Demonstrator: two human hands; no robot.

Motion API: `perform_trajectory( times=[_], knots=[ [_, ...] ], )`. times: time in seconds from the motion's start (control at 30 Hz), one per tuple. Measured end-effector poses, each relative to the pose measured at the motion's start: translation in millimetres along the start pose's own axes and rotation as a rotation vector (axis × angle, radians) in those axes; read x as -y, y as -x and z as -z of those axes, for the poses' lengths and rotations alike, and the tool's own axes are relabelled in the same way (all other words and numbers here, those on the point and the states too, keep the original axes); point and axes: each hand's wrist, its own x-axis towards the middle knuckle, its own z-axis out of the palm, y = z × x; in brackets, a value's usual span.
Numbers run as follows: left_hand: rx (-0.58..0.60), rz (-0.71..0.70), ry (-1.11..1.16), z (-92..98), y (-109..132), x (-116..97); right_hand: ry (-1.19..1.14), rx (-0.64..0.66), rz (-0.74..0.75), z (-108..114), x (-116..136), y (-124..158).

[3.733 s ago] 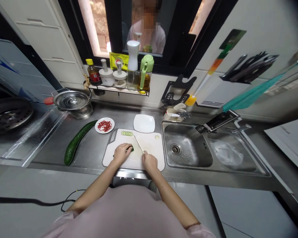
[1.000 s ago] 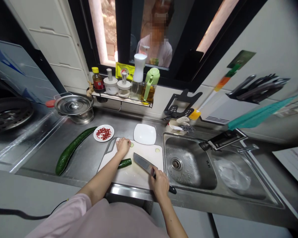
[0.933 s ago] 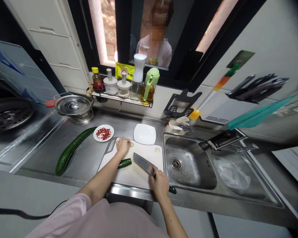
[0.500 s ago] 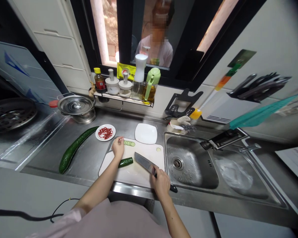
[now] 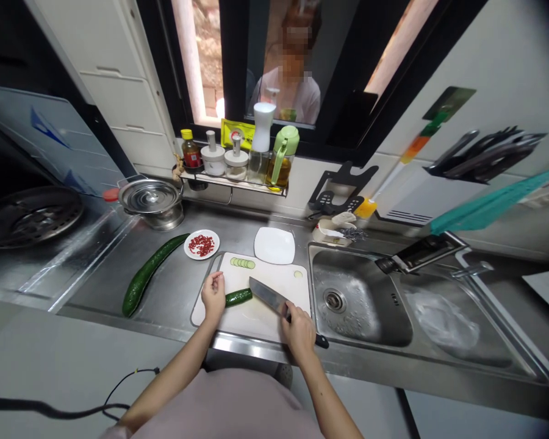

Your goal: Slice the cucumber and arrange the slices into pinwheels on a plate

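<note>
My right hand [image 5: 299,329] grips the black handle of a kitchen knife [image 5: 268,294], its blade slanting up and left over the white cutting board [image 5: 265,326]. A cut length of dark green cucumber [image 5: 238,297] lies on the board just left of the blade. My left hand [image 5: 213,296] is beside the cucumber's left end, fingers curled together with nothing visible in them. Further back, overlapping cucumber slices [image 5: 242,263] form a short row. One separate slice [image 5: 298,274] lies near the board's right back corner.
Left of the board lie a long whole cucumber [image 5: 149,274] and a plate of chopped red pieces [image 5: 210,236]. A white square plate [image 5: 274,245] stands behind it. On the right is the sink [image 5: 361,323]; a lidded steel pot [image 5: 158,213] sits back left.
My left hand has come back from beside the row of slices toward the cut cucumber. The knife stays in my right hand, almost in place. The view has shifted slightly.
</note>
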Motion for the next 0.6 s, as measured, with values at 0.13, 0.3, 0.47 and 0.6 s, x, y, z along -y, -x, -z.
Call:
perform_trajectory(
  times=[0.13,0.3,0.47,0.6],
  knots=[
    [0.118,-0.197,-0.127,7.8,13,1,-0.133,-0.035,-0.028,0,3,0],
    [0.320,-0.394,-0.300,3.4,25,-5,-0.312,-0.010,-0.123,-1,7,-1],
    [0.437,-0.523,-0.420,-4.0,30,-3,-0.361,0.012,-0.135,3,14,-8],
    [0.451,-0.624,-0.431,-4.1,28,9,-0.287,0.099,-0.074,12,27,-11]
  ],
)
